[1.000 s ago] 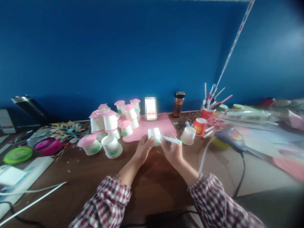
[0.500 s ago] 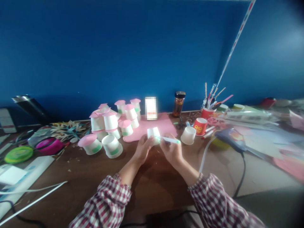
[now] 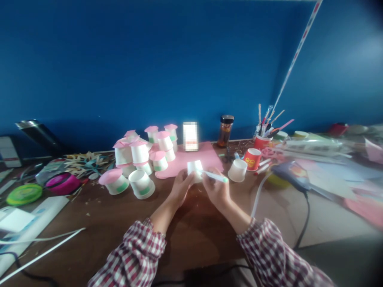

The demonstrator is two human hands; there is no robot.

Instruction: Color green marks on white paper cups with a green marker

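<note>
My left hand [image 3: 181, 187] is closed around a white paper cup [image 3: 194, 166], its narrower end up, just in front of a pink paper sheet [image 3: 206, 155]. In my right hand [image 3: 217, 190] is a white marker pen [image 3: 216, 176] with a pale green end; its tip points left at the cup's side, and I cannot tell whether it touches. To the left stand white paper cups with pink paper tops [image 3: 139, 151], several bearing green patches. An open white cup [image 3: 140, 183] sits in front of them. Another white cup [image 3: 237, 170] is right of my right hand.
A red paper cup [image 3: 252, 159] and a cup of brushes and tools [image 3: 263, 140] stand at right, near a lidded jar [image 3: 226, 131]. A glue gun [image 3: 290, 175] with a cord lies further right. Wooden sticks [image 3: 86, 164] and a magenta tape roll [image 3: 62, 183] are at left.
Both hands stay in nearly the same place. The cup and the marker have shifted and tilted slightly back and forth against each other.
</note>
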